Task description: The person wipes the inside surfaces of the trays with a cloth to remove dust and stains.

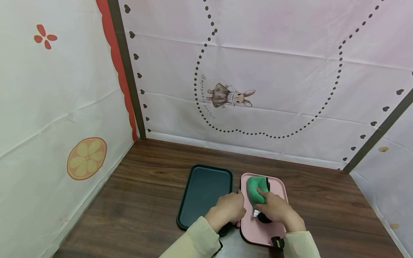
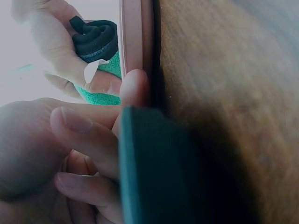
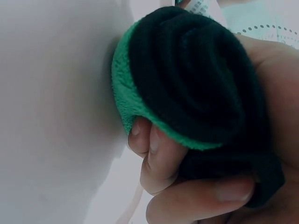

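Note:
A rolled green towel (image 1: 252, 191) with black edging and a white tag (image 1: 256, 213) lies over the pink tray (image 1: 255, 231). My right hand (image 1: 274, 208) grips this roll, fingers curled round it. In the right wrist view the spiral black end of the towel (image 3: 187, 84) faces the camera. My left hand (image 1: 227, 208) is at the gap between the two trays. In the left wrist view one of its fingertips (image 2: 134, 86) touches the pink tray's rim, while its other fingers bend loosely beside the dark green tray's edge (image 2: 140, 172).
The dark green tray (image 1: 206, 193) stands left of the pink one on a brown wood table (image 1: 145, 200). Printed cloth walls rise behind (image 1: 274, 89) and at the left (image 1: 48, 107), with another at the right (image 1: 393, 179).

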`<state>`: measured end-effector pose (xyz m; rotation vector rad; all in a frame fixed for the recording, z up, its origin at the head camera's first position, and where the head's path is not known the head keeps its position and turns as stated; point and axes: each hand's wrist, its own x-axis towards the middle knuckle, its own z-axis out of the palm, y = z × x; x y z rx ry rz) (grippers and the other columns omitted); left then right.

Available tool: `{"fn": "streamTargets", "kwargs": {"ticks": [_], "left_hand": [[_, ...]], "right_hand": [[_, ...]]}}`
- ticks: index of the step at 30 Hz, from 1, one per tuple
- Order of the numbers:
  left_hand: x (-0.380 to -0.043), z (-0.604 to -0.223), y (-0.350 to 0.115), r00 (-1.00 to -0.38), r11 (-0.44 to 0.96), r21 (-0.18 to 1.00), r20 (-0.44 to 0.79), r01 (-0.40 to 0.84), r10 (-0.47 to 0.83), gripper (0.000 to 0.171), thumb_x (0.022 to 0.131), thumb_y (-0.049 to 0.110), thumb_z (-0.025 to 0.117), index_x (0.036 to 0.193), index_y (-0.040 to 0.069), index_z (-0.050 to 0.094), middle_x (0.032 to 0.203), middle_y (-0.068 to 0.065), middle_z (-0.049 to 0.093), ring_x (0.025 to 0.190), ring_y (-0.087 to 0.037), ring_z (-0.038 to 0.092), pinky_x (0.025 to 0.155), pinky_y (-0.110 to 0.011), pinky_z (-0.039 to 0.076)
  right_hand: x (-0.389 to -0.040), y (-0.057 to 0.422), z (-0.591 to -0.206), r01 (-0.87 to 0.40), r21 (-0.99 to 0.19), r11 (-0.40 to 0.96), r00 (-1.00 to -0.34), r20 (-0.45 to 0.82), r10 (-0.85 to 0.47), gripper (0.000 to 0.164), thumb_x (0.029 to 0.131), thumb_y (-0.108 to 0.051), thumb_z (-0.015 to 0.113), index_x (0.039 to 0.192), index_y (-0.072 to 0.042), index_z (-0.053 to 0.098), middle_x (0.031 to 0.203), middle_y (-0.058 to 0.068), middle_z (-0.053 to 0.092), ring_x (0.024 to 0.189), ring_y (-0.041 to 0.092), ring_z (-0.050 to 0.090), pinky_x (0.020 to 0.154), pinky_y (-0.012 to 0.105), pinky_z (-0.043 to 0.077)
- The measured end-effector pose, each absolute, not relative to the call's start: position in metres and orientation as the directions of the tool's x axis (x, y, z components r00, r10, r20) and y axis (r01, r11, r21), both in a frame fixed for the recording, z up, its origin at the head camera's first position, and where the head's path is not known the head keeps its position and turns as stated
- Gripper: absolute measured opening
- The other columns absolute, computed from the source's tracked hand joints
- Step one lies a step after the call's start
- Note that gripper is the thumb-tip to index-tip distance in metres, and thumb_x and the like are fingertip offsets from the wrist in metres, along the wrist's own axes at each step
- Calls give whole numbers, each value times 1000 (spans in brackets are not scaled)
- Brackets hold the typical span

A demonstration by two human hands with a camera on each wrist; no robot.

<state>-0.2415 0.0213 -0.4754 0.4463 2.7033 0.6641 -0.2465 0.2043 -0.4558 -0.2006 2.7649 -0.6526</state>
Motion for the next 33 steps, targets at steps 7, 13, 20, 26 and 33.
{"fn": "streamTargets", "kwargs": {"ticks": [7, 13, 20, 26, 33], "left_hand": [[-241, -475, 21, -898, 841, 496, -238, 214, 369, 66, 100, 21, 66, 153, -9, 42, 46, 6, 59, 43, -10, 58, 62, -27, 50], [-241, -475, 21, -896, 838, 501, -238, 218, 375, 67, 100, 22, 66, 154, -9, 41, 46, 6, 59, 43, -10, 58, 59, -27, 48], [-241, -475, 22, -896, 849, 478, -241, 223, 372, 68, 101, 26, 67, 155, -5, 42, 46, 5, 59, 46, -12, 58, 60, -29, 49], [-242, -476, 23, -894, 845, 495, -259, 202, 366, 68, 101, 25, 67, 157, -3, 40, 48, 3, 61, 46, -14, 59, 56, -30, 47], [-243, -476, 22, -892, 839, 510, -267, 189, 364, 67, 101, 23, 66, 157, -2, 40, 49, 2, 61, 45, -15, 58, 53, -31, 46]], "right_hand": [[-247, 198, -455, -64, -462, 884, -943, -263, -205, 71, 93, -26, 74, 154, -1, 47, 135, 31, 64, 104, 26, 66, 91, 52, 54], [-248, 194, -455, -76, -455, 887, -944, -253, -211, 70, 93, -25, 74, 153, -1, 48, 134, 31, 65, 104, 26, 66, 91, 53, 54], [-249, 191, -456, -97, -449, 888, -941, -249, -229, 69, 93, -25, 74, 153, -2, 49, 133, 30, 66, 107, 28, 66, 92, 54, 53], [-251, 188, -455, -96, -440, 893, -939, -257, -228, 69, 93, -26, 73, 153, -3, 49, 133, 30, 66, 106, 27, 66, 92, 54, 53], [-251, 186, -453, -100, -416, 904, -942, -254, -221, 69, 92, -26, 74, 153, -3, 50, 133, 30, 66, 114, 34, 67, 94, 57, 53]]}}
